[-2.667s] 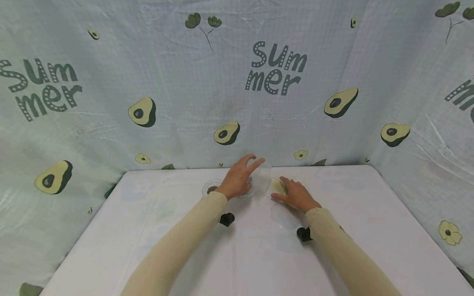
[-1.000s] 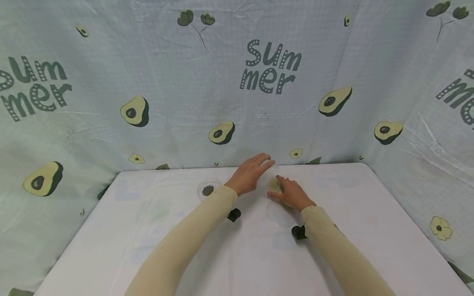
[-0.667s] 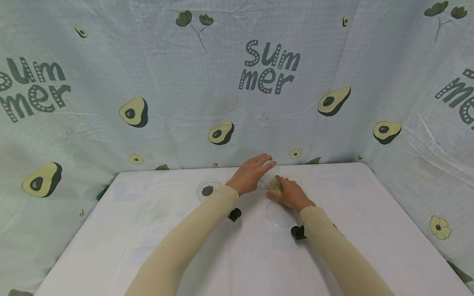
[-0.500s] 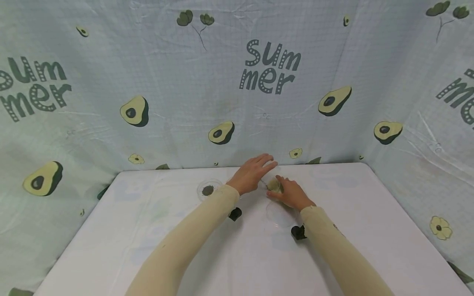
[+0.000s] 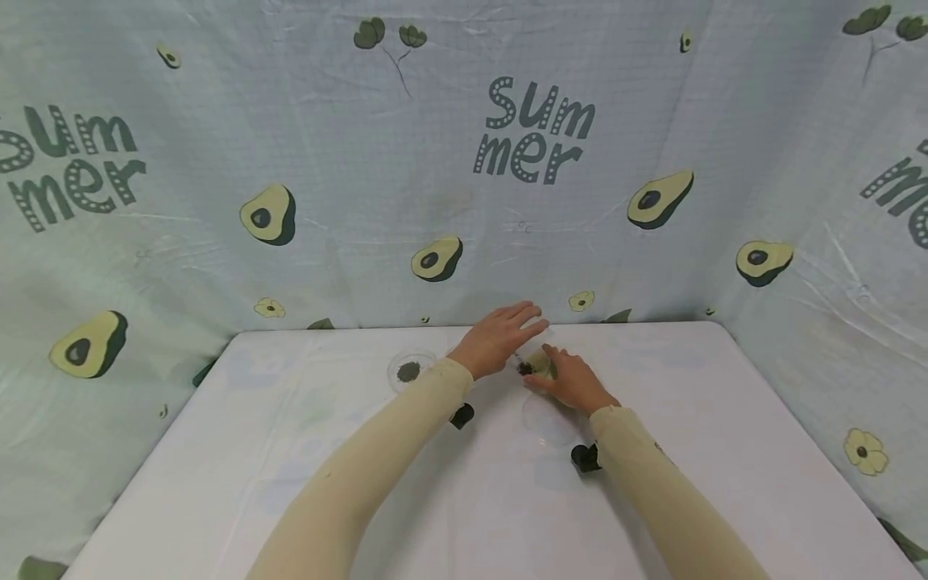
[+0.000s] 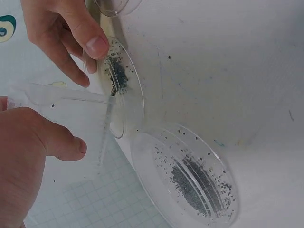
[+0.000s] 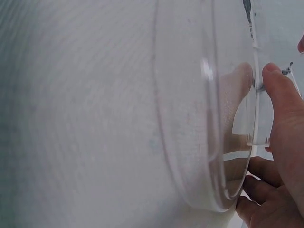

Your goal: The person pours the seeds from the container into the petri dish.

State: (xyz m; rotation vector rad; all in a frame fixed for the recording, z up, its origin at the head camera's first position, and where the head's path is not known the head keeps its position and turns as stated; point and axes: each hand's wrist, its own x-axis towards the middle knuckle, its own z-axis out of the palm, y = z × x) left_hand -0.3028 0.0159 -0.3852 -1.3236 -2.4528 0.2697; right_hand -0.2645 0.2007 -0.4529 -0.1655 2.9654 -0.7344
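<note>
My left hand (image 5: 496, 338) grips a clear plastic cup (image 6: 78, 130), tipped on its side, in the left wrist view. Dark granules lie at the cup's lip and in a heap (image 6: 118, 73) in the clear petri dish (image 6: 133, 97) just beyond. Thumb and fingers of my right hand (image 5: 576, 383) hold that dish by its rim. A second petri dish (image 6: 209, 152) with dark granules stands nearer in the left wrist view. In the right wrist view, a clear round dish or lid (image 7: 187, 118) lies in front of the right hand.
Another dish of dark granules (image 5: 408, 372) stands left of my left forearm in the head view. The white table (image 5: 464, 499) ends at a printed cloth (image 5: 348, 161) close behind my hands. Black wrist cameras (image 5: 584, 457) hang low under the sleeves.
My left hand has moved right with the cup, up to the dish in my right hand. Dark granules have appeared in that dish over the last half second. The right hand stays put.
</note>
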